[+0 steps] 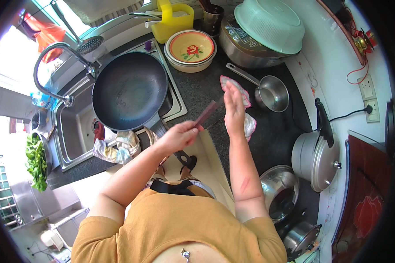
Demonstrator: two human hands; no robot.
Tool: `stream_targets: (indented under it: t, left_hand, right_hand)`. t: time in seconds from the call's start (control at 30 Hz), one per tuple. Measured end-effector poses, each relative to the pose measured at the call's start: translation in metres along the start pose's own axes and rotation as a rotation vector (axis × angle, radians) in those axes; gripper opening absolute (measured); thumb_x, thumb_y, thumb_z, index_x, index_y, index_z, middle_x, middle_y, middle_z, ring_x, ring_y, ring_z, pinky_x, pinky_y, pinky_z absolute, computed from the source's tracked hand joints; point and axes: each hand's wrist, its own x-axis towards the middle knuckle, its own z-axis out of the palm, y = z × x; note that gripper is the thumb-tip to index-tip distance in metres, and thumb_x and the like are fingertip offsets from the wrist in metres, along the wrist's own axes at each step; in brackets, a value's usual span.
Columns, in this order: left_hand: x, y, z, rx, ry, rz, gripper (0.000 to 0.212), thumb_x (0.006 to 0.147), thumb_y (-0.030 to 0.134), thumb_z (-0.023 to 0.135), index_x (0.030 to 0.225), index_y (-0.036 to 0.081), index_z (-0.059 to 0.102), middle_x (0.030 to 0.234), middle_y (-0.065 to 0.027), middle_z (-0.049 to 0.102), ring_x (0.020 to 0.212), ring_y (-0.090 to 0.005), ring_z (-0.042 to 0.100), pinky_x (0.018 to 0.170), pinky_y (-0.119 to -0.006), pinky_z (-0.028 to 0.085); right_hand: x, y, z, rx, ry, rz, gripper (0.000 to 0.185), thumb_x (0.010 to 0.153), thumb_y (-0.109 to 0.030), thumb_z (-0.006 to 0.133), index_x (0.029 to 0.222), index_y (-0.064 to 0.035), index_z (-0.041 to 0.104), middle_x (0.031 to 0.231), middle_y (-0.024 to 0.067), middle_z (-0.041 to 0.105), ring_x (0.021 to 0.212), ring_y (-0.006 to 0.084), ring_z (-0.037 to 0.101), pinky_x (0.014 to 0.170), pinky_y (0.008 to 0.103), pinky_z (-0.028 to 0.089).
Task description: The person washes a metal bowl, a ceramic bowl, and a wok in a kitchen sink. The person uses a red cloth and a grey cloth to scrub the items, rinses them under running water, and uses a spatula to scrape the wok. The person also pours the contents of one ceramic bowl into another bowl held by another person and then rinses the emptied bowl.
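My left hand (181, 135) is closed around one end of a narrow, flat, reddish-brown thing (206, 112), whose far end points up and right and is blurred. Just beyond that end, my right hand (234, 107) is raised with its fingers stretched out; whether it touches the thing cannot be told. Behind the right hand, a pink-edged cloth (242, 92) lies on the dark worktop, with a second pink-edged cloth (250, 126) beside the wrist. A large wok (130, 90) rests on the stove at the left, its handle passing under my left hand.
Left are a steel sink (74, 141), a tap (39, 62) and crumpled rags (121, 148). Enamel bowls (192, 49) and a cooker (233, 42) under a green colander (273, 26) stand at the back. Right are a small saucepan (273, 93) and a pressure cooker (312, 161).
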Motion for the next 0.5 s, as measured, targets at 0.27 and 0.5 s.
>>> stream_targets:
  t: [0.27,0.5]
  left_hand:
    - [-0.031,0.011,-0.013,-0.092,0.048,0.056,0.019,0.097,0.026,0.042,0.097,0.008,0.051,0.061,0.0067,0.034,0.048,-0.0030,0.028,0.041,-0.018,0.021]
    - [-0.068,0.023,-0.065,0.003,-0.061,0.065,0.029,0.096,0.034,0.043,0.093,0.007,0.051,0.061,0.0069,0.036,0.048,-0.0033,0.031,0.043,-0.018,0.024]
  right_hand:
    - [-0.032,-0.051,0.078,0.597,-0.052,0.482,0.034,0.091,-0.023,0.055,0.116,-0.0024,0.046,0.087,0.0037,0.057,0.078,0.0100,0.057,0.070,0.0217,0.047]
    - [-0.052,-0.059,0.106,0.236,-0.654,0.253,0.016,0.091,-0.018,0.056,0.084,-0.0051,0.062,0.072,0.0001,0.056,0.060,0.0045,0.050,0.054,0.0179,0.039]
